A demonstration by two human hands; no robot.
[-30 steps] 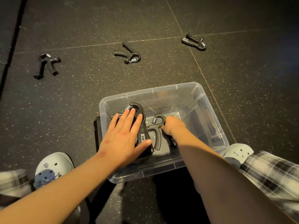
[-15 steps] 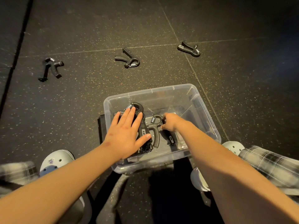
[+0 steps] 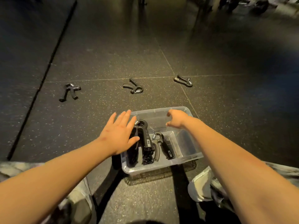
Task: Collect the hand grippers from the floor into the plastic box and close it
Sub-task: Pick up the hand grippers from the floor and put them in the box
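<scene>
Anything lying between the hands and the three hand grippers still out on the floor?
Nothing visible. Beyond the far rim of the plastic box, only bare floor lies before the leftmost gripper, middle gripper and rightmost gripper. Left hand and right hand hover over the box, both empty.

Clear open-topped plastic box (image 3: 153,170), black hand grippers (image 3: 146,141) inside; three loose grippers (image 3: 133,88) spread on the floor (image 3: 113,62) beyond

The dark speckled floor (image 3: 97,126) is occupied by the clear plastic box (image 3: 161,169), beyond which three black grip trainers are laid apart: the leftmost hand gripper (image 3: 69,93), middle hand gripper (image 3: 133,87) and rightmost hand gripper (image 3: 183,81).
</scene>
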